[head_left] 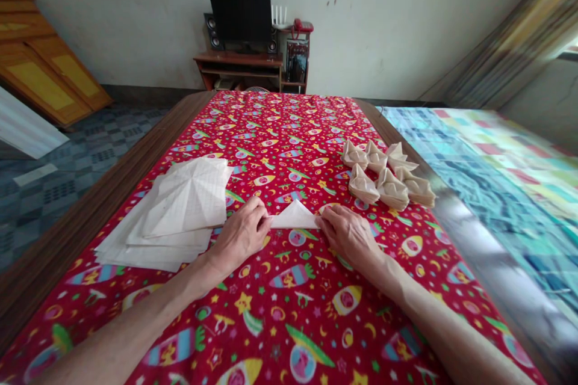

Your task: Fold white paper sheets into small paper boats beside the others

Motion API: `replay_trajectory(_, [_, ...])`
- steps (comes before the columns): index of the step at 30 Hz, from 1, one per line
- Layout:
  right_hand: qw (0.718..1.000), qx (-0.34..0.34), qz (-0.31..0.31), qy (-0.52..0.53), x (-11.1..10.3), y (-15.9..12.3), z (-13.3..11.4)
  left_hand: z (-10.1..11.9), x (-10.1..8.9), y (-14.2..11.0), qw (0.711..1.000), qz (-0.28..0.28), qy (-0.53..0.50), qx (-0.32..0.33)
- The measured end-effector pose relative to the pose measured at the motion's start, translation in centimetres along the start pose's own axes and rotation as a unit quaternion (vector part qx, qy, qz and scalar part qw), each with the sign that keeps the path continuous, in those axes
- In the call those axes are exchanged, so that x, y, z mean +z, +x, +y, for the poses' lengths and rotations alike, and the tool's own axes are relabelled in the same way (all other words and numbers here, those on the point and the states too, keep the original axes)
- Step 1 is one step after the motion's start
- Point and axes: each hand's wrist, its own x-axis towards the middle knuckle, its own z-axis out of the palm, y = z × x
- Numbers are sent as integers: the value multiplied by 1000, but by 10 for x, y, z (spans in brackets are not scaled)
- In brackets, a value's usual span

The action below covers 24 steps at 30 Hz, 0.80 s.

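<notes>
A folded sheet of white paper (295,215) lies on the red patterned cloth, its middle rising to a triangular point with a narrow strip out to each side. My left hand (246,225) is closed on the strip's left end, fingers pinched together. At the right end, my right hand (345,227) pinches the paper the same way. Left of my left hand lies a stack of creased white paper sheets (189,198). Beyond my right hand stand several folded paper shapes (392,189) with pointed tips, grouped in two rows.
The red cloth (289,132) covers a dark wooden table (149,168). Past its far end, a small desk (241,63) holds a monitor (241,18), speakers and a red telephone (302,26). A bed with a checked cover (487,162) adjoins the right side; a wooden cabinet (49,66) stands left.
</notes>
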Motion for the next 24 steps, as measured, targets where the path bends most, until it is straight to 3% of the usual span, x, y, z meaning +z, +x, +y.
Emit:
replay_trajectory(5, [1000,2,-28,-1,-3,4,-1,-2,-1,2,1000,-18,4,-7])
replay_trajectory(8, [999,4,-36,7,-4,5,-1,0,-1,3,1000,10,21,-5])
replay_trajectory(11, [999,4,-36,4,-3,5,-1,6,-1,3,996,13,62,60])
replay_trajectory(16, [999,12,-38,-6,-1,3,-1,29,8,-1,979,-57,71,180])
replay_trajectory(24, [1000,2,-1,20,1,-1,-2,51,17,-17,982,-105,57,148])
